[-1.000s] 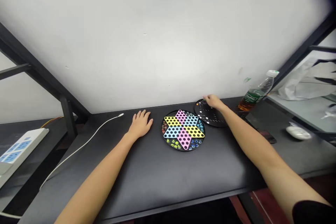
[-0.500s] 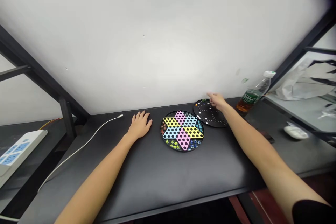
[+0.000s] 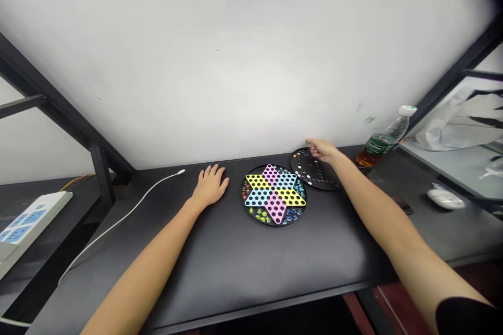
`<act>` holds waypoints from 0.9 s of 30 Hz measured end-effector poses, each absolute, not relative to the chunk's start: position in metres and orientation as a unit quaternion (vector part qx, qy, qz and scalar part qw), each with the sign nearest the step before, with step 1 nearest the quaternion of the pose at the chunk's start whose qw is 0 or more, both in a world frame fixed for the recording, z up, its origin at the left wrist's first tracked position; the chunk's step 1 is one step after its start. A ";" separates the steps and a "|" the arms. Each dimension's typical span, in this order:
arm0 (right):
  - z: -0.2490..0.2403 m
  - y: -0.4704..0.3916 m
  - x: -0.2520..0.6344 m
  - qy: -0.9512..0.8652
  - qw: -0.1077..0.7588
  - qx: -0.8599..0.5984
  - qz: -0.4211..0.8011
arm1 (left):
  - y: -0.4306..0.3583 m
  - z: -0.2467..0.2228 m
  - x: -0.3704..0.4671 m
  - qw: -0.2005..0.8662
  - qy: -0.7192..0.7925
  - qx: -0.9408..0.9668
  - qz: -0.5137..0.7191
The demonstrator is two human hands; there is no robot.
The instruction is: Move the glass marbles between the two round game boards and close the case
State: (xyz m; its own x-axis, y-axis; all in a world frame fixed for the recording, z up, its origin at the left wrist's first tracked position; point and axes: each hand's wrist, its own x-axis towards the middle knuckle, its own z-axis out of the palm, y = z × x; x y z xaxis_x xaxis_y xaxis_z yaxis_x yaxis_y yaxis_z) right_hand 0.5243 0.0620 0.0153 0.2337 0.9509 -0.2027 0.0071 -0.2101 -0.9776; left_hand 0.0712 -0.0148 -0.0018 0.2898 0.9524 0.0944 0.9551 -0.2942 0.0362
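Observation:
My left hand (image 3: pixel 209 185) lies flat on the black table with its fingers spread, holding nothing. To its right is a round Chinese checkers board (image 3: pixel 274 194) with a star in pink, yellow and blue; coloured marbles fill the pockets around the star. Beyond its right edge rests a black round lid (image 3: pixel 321 182), with a few loose marbles and white spots on it. Above the lid's back part, my right hand (image 3: pixel 323 150) is closed in a pinch pointing left. A small greenish marble (image 3: pixel 307 141) seems to be at the fingertips, mostly hidden.
A drink bottle (image 3: pixel 380 141) leans by the wall at the right. Farther right lie a white mouse (image 3: pixel 445 198) and a plastic bag (image 3: pixel 444 128). A white cable (image 3: pixel 129 213) crosses the table's left part, near a power strip (image 3: pixel 29 225). Black metal posts flank both sides.
My right hand has moved slightly left, fingers drawn together. A greenish marble that lay by the lid's back rim now seems to be at its fingertips. My left hand stays put.

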 end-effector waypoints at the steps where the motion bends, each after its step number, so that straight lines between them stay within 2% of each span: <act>1: 0.022 0.060 0.528 -0.355 0.526 -0.554 0.539 | -0.015 -0.002 0.071 0.014 -0.595 -0.802 -0.049; 4: 0.043 0.050 0.544 -0.296 0.575 -0.429 0.631 | -0.016 -0.001 0.072 0.012 -0.597 -0.800 -0.047; 7: 0.055 0.042 0.558 -0.267 0.594 -0.396 0.647 | -0.016 0.001 0.072 0.009 -0.597 -0.801 -0.045; 10: 0.053 0.043 0.564 -0.259 0.592 -0.436 0.626 | -0.016 0.002 0.073 0.009 -0.597 -0.801 -0.044; 13: 0.037 0.052 0.561 -0.288 0.574 -0.552 0.532 | -0.016 0.002 0.073 0.010 -0.598 -0.800 -0.040; 16: 0.015 0.061 0.555 -0.393 0.492 -0.710 0.314 | -0.016 0.002 0.073 0.009 -0.598 -0.800 -0.040; 19: -0.004 0.066 0.551 -0.525 0.330 -0.776 0.117 | -0.017 0.003 0.073 0.010 -0.599 -0.800 -0.040; 22: -0.014 0.069 0.551 -0.581 0.220 -0.781 0.055 | -0.017 0.002 0.073 0.009 -0.600 -0.799 -0.039; 27: -0.016 0.070 0.552 -0.593 0.178 -0.784 0.040 | -0.015 -0.002 0.071 0.013 -0.596 -0.802 -0.042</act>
State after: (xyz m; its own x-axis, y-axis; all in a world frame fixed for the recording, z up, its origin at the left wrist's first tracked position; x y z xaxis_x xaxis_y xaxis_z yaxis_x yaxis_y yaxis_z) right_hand 0.5519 0.0696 -0.0164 0.2931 0.9445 0.1486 0.9159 -0.2328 -0.3270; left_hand 0.0714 -0.0149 -0.0020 0.2865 0.9545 0.0832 0.9566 -0.2898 0.0301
